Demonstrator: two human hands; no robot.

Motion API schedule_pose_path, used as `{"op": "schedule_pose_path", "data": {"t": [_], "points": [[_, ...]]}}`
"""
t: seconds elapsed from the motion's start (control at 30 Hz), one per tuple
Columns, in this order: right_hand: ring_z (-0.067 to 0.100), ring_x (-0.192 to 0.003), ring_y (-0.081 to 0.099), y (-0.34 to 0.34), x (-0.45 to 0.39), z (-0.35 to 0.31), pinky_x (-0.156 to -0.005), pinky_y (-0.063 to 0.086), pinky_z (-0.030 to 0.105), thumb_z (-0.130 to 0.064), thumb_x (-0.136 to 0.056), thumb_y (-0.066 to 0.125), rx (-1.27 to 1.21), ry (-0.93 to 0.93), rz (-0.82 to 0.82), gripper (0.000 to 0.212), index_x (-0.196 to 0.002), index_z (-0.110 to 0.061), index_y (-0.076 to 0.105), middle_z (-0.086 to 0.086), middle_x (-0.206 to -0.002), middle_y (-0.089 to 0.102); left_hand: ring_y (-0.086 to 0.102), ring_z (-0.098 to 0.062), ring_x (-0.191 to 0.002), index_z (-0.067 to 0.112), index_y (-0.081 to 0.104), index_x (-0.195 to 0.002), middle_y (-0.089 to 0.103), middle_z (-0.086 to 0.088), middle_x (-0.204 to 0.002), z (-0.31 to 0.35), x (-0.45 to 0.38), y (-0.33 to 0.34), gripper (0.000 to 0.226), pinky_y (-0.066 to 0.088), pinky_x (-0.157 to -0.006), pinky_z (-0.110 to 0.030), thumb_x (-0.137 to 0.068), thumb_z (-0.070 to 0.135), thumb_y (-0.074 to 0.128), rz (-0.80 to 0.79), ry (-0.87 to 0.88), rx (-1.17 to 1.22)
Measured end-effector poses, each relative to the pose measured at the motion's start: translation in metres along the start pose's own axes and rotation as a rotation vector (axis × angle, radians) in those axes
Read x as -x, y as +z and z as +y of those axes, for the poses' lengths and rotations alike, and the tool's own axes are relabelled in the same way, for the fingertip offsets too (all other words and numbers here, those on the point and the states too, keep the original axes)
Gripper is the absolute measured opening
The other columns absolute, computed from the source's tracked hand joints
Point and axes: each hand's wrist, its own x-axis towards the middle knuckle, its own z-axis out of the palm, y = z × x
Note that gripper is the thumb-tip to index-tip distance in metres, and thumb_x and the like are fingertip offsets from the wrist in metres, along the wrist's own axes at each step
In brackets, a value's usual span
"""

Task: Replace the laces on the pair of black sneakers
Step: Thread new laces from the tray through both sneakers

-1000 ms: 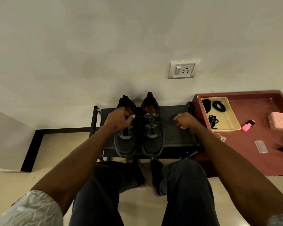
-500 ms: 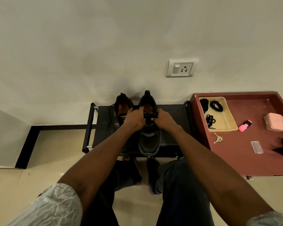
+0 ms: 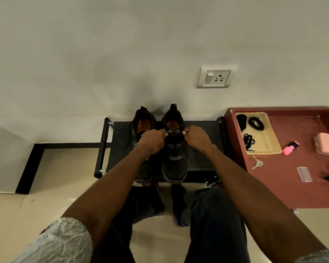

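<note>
Two black sneakers stand side by side on a low black rack (image 3: pixel 201 149), toes toward me. The right sneaker (image 3: pixel 175 164) is laced. My left hand (image 3: pixel 152 141) and my right hand (image 3: pixel 197 139) both pinch its black lace at the top eyelets, one on each side of the tongue. The left sneaker (image 3: pixel 143 120) is partly hidden behind my left hand and forearm. Several spare black laces (image 3: pixel 255 123) lie in a beige tray (image 3: pixel 270 137) to the right.
The tray sits on a red-brown table (image 3: pixel 292 186) beside the rack, with keys (image 3: pixel 257 164), a pink highlighter (image 3: pixel 290 148), a pink case (image 3: pixel 327 144) and a small clear bag (image 3: pixel 304 174). A wall socket (image 3: pixel 216 76) is above. My knees are below the rack.
My right hand came in from the rack's right side to the right sneaker; my left hand left the left sneaker. Both now pinch the lace at its top.
</note>
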Motion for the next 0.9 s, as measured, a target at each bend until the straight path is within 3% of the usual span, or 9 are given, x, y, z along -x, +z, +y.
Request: {"op": "schedule_pose_path", "data": {"t": [0.17,0.3,0.47,0.57,0.67,0.7,0.77,0.9], "points": [[0.035,-0.082,0.061,0.002,0.000,0.004,-0.070,0.045,0.036,-0.027,-0.100,0.050,0.010,0.017,0.010,0.022,-0.082,-0.017,0.057,0.011,-0.086,0.061,0.048,-0.023,-0.059,0.017,0.046,-0.085,0.051,-0.004,-0.070,-0.013,-0.001,0.001,0.027,0.039,-0.058,-0.037,-0.106,0.032,0.037,0.000,0.026,0.072],[0.034,-0.078,0.060,0.009,0.003,0.005,-0.066,0.043,0.035,-0.028,-0.101,0.049,-0.066,0.074,0.013,0.027,-0.079,-0.013,0.056,0.012,-0.082,0.060,0.047,-0.024,-0.060,0.016,0.045,-0.087,0.050,-0.004,-0.071,-0.009,0.001,0.002,0.026,0.037,-0.058,-0.037,-0.107,0.030,0.037,-0.015,-0.035,0.155],[0.012,-0.050,0.044,-0.007,0.016,0.002,-0.049,0.030,0.026,-0.028,-0.097,0.061,-0.381,0.077,0.018,0.034,-0.071,-0.006,0.065,0.002,-0.056,0.051,0.056,-0.016,-0.067,0.014,0.063,-0.082,0.062,-0.003,-0.078,-0.012,0.013,-0.011,0.025,0.040,-0.060,-0.026,-0.102,0.027,0.054,0.096,-0.110,0.653],[0.012,-0.062,0.052,-0.017,0.017,-0.015,-0.058,0.038,0.024,-0.028,-0.092,0.068,-0.713,0.070,0.110,0.030,-0.069,-0.008,0.067,0.007,-0.068,0.062,0.064,-0.012,-0.078,0.014,0.070,-0.076,0.072,-0.002,-0.090,0.004,0.009,-0.015,0.022,0.048,-0.075,-0.024,-0.096,0.018,0.061,0.190,-0.199,1.012],[0.013,-0.071,0.059,-0.017,0.009,-0.030,-0.060,0.042,0.024,-0.031,-0.095,0.064,-0.931,0.096,0.125,0.032,-0.085,-0.001,0.071,0.011,-0.084,0.072,0.063,-0.021,-0.074,0.003,0.068,-0.071,0.069,-0.015,-0.080,0.023,0.004,-0.012,0.023,0.052,-0.078,-0.037,-0.091,0.012,0.063,0.217,-0.247,1.294],[0.013,-0.068,0.060,-0.015,0.006,-0.033,-0.057,0.043,0.023,-0.032,-0.097,0.062,-0.944,0.108,0.129,0.034,-0.088,0.000,0.069,0.008,-0.083,0.074,0.064,-0.021,-0.074,0.000,0.068,-0.073,0.070,-0.017,-0.080,0.027,0.002,-0.010,0.025,0.054,-0.079,-0.035,-0.092,0.015,0.064,0.231,-0.249,1.350],[0.016,-0.064,0.058,-0.010,0.000,-0.035,-0.054,0.044,0.024,-0.027,-0.099,0.057,-0.966,0.111,0.125,0.030,-0.087,-0.001,0.065,0.007,-0.078,0.072,0.065,-0.015,-0.073,-0.003,0.069,-0.080,0.071,-0.013,-0.078,0.033,-0.001,-0.008,0.031,0.055,-0.076,-0.025,-0.096,0.022,0.064,0.272,-0.258,1.403],[0.015,-0.063,0.054,-0.003,-0.011,-0.036,-0.057,0.043,0.026,-0.009,-0.099,0.044,-1.019,0.099,0.069,0.022,-0.086,-0.006,0.061,0.012,-0.080,0.066,0.066,-0.012,-0.076,0.013,0.070,-0.089,0.072,-0.004,-0.082,0.034,-0.013,-0.003,0.024,0.055,-0.083,-0.032,-0.103,0.019,0.052,0.293,-0.264,1.369]]}}
